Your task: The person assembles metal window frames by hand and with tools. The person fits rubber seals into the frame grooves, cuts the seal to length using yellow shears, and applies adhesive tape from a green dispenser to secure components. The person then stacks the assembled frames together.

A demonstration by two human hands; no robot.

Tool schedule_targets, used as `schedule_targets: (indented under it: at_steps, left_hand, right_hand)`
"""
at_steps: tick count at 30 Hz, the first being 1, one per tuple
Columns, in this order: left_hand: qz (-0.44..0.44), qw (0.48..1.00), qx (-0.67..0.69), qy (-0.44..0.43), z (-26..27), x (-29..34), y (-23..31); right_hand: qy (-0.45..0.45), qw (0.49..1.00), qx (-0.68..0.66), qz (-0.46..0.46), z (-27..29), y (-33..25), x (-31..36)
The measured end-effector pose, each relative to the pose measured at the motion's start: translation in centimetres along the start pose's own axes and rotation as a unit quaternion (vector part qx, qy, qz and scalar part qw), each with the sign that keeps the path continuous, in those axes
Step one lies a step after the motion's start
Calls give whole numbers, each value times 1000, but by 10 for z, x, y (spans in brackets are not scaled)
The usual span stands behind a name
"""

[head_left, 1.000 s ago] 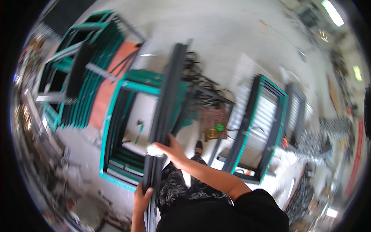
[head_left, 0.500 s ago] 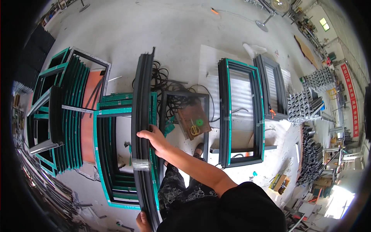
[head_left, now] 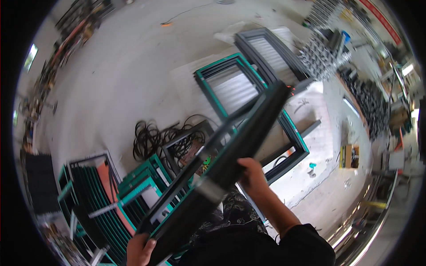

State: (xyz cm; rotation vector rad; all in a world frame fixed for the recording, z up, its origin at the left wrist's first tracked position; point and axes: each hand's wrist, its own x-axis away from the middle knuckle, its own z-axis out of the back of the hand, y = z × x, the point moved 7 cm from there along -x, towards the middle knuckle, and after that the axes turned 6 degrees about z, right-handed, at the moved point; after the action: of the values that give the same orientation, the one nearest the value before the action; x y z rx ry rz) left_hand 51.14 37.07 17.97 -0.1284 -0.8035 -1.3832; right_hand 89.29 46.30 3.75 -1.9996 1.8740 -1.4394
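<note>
A dark grey window frame slants across the view in front of me, held up off the floor and partly blurred. My right hand grips its thick near side around the middle. At the lower left end, my left hand is closed round the same frame, thumb on top. Clear film wraps that side between my two hands. Beyond it, frames with green tape lie on white sheeting and are partly hidden by the one I hold.
Grey frames lie at the far right. Black coiled strips sit on the floor by a small dark frame. Green-edged frames stand stacked at lower left. An open carton and piled dark profiles are on the right.
The held frame has swung from nearly upright in view to a slant, its far end now to the right, over the taped frames. Both hands keep their grip; the view has turned right.
</note>
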Motion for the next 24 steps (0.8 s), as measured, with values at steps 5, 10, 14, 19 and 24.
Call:
schedule_targets:
  at_steps: [5, 10, 14, 19, 24]
  left_hand:
    - [-141, 961, -228, -62, 7, -169, 151]
    - [-365, 858, -356, -58, -35, -307, 348]
    - [-504, 787, -356, 7, -62, -379, 468]
    - [-624, 702, -341, 30, -102, -420, 559]
    - [-661, 669, -337, 49, -129, -489, 599]
  right_hand:
    - [81, 982, -167, 41, 129, -59, 2]
    - [130, 952, -247, 125, 195, -96, 31]
    - [101, 909, -327, 239, 201, -93, 6]
    - [141, 839, -383, 360, 229, -88, -33]
    - [132, 799, -419, 411, 244, -87, -108]
